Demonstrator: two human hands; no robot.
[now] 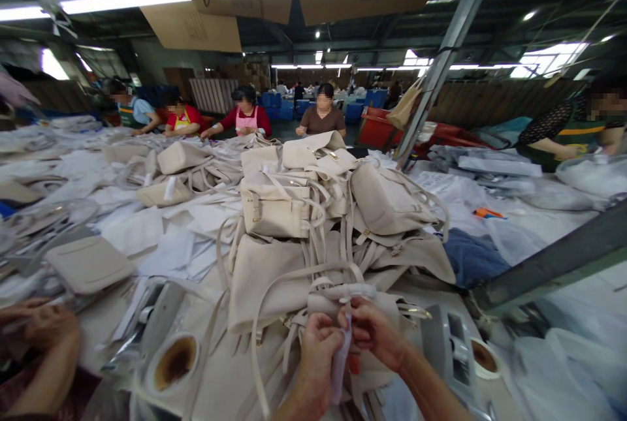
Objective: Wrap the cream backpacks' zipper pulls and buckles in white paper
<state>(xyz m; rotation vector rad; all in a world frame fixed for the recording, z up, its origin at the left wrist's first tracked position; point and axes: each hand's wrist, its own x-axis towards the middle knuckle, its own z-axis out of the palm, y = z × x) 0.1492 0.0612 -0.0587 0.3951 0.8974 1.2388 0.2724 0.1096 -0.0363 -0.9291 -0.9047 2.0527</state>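
Note:
In the lower middle of the head view, my left hand [313, 359] pinches a thin white wrapping strip [341, 369] that hangs down between my hands. My right hand [379, 336] has its fingers closed at the strip's upper end, close against a beige handbag [323, 303]. Whether those fingers also grip a strap is hidden. A small orange-red piece [353, 363] shows just below my right fingers. Beyond my hands rises a heap of beige handbags [274, 205] with tangled straps and gold-coloured buckles.
Tape dispensers stand at left [164, 316] and right [450, 343], each near a tape roll [176, 362]. A co-worker's hands [46, 326] are at the lower left. White paper sheets [171, 248], blue cloth [470, 258] and a metal post [441, 62] flank the heap. Several people sit opposite.

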